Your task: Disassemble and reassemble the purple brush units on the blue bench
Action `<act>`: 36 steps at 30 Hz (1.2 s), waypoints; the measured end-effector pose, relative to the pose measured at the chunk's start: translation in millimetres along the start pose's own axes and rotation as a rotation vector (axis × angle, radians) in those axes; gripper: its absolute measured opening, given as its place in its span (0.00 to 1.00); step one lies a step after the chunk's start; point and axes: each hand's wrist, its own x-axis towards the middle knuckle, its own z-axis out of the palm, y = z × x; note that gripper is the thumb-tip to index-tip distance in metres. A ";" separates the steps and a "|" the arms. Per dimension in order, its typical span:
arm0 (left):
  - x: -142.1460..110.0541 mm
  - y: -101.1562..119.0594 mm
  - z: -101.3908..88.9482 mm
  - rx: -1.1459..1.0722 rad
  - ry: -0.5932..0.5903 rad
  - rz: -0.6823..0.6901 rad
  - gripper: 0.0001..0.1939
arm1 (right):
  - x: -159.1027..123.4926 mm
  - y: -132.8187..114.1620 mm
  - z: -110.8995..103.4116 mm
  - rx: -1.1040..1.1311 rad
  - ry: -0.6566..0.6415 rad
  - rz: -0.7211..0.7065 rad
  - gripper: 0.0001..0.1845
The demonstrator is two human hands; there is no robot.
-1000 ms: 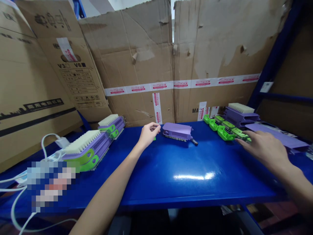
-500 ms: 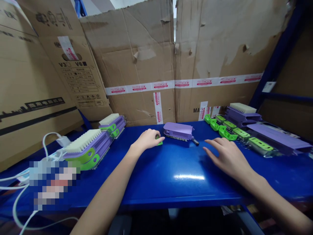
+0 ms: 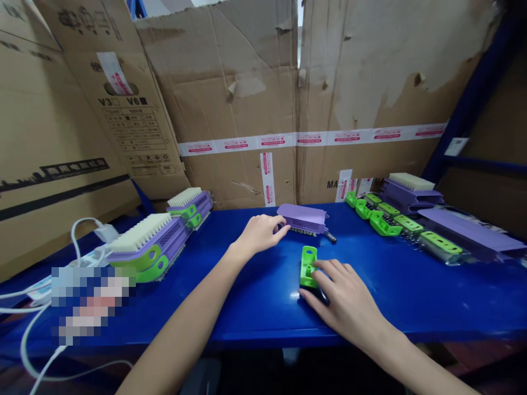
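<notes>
My left hand (image 3: pixel 264 235) is at the near left end of a purple brush housing (image 3: pixel 302 215), thumb and fingers closed around its corner. The housing lies on the blue tabletop, with bristles along its lower side and a small dark metal end sticking out at the right. Nearer the front, my right hand (image 3: pixel 346 288) grips a green plastic end piece (image 3: pixel 309 258) with a dark lower part. That piece stands tilted up, showing a hole at its top and a round post inside. My right palm hides some of the dark part.
On the left stand stacked purple-and-green brushes (image 3: pixel 144 236) with cream bristles, beside a power strip and white cables (image 3: pixel 27 351). Several green pieces (image 3: pixel 385 224) and purple housings (image 3: pixel 465 227) lie at the right. Cardboard sheets (image 3: pixel 230 109) wall the back.
The green end piece has gone from my left hand to my right, nearer the front. My left hand has shifted right to the purple housing; my right has come left and closer.
</notes>
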 end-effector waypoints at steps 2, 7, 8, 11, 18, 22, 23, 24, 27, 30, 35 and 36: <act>-0.3 -5.4 0.0 0.073 -0.010 -0.003 0.14 | -4.0 7.3 0.3 -0.019 0.006 0.027 0.16; 0.3 -9.4 -1.1 0.134 -0.025 -0.011 0.14 | -30.7 45.9 -9.7 -0.064 0.013 0.125 0.17; 0.5 -9.4 -1.0 0.134 -0.025 -0.007 0.14 | -37.1 56.1 -11.9 -0.072 0.025 0.145 0.16; 0.8 -9.8 0.2 0.135 -0.020 0.003 0.13 | -52.7 86.1 -17.7 -0.143 0.073 0.231 0.17; 0.7 -11.6 -0.1 0.132 -0.014 -0.011 0.13 | -61.6 130.5 -29.6 -0.300 -0.037 0.391 0.15; 0.4 -11.8 0.0 0.128 -0.024 -0.019 0.13 | -65.5 151.3 -29.7 -0.395 -0.085 0.487 0.12; 0.3 -11.8 0.3 0.128 -0.024 -0.017 0.13 | -66.3 156.4 -29.1 -0.418 -0.092 0.491 0.11; 0.2 -11.8 0.7 0.129 -0.023 -0.016 0.13 | -66.7 161.2 -28.5 -0.445 -0.102 0.490 0.11; 0.2 -12.2 1.2 0.128 -0.020 -0.015 0.13 | -65.2 171.8 -26.8 -0.529 -0.149 0.487 0.09; 0.5 -13.3 1.0 0.123 -0.019 -0.025 0.13 | -60.6 175.3 -25.9 -0.565 -0.173 0.495 0.09; 0.8 -18.8 3.5 0.117 -0.030 -0.057 0.13 | -52.5 168.4 -29.0 -0.642 -0.159 0.503 0.10; 0.8 -20.6 5.0 0.114 -0.036 -0.067 0.13 | -50.3 165.8 -30.4 -0.656 -0.146 0.505 0.11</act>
